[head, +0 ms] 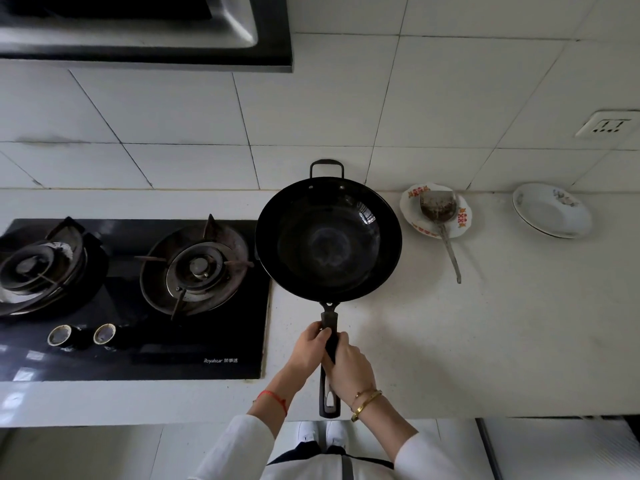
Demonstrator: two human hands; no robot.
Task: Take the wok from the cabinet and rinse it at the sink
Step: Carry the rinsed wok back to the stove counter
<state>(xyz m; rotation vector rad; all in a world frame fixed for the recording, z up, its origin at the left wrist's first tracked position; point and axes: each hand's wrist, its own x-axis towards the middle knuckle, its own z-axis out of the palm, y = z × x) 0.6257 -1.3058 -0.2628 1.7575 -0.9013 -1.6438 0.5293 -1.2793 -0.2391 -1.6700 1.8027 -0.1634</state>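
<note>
Holding the round black metal wok (329, 237) by its long black handle (330, 358) with both hands here: my left hand (309, 346) curls round the handle from the left, my right hand (349, 370) wraps it from the right just behind. The wok sits over the pale speckled countertop (485, 341), its left rim overlapping the right edge of the black glass gas hob (221, 341). Open counter to the right; the floral plate carrying a steel spatula (438, 216) is near the wok's right rim but apart, and a white dish (550, 211) lies further out. Long axis runs straight away from me, small loop handle (327, 167) toward the tiled wall, bowl facing up. Handle's middle is hidden under my fingers, and I honestly can't tell if the wok touches the counter. The hob's left burner gets cut off by the frame.
</note>
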